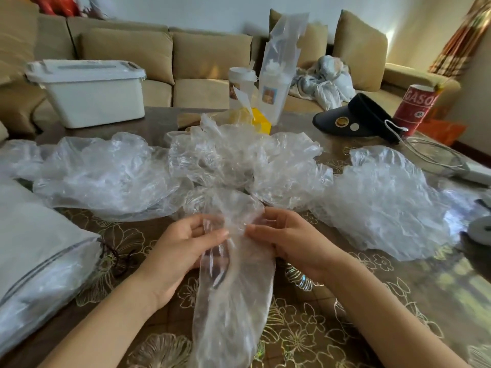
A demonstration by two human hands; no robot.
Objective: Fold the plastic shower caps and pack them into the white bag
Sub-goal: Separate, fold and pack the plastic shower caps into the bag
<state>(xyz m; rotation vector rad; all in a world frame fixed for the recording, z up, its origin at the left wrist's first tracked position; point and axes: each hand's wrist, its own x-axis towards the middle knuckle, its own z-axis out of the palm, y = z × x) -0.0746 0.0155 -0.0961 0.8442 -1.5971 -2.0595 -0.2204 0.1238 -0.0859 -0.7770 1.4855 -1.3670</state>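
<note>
1. Film was what we faced: the shower cap (233,293) looked thin, clear, nearly weightless, limp and crinkly, and probably slick and easy to tear.
2. It ran as a gathered strip down towards us over the table (372,301), pinched at its waist by our left hand (183,251) and right hand (287,248), fingertips closed on the plastic.
3. We judged that bunched waist the surest hold, since loose ends would slide.
4. The white bag (39,248) lay at left, with the other caps (106,176) heaped beyond.

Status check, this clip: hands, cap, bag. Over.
Left hand and right hand both pinch one shower cap, bunched lengthwise. White bag lies far left, untouched. Loose caps heaped behind; none in the way.
</note>
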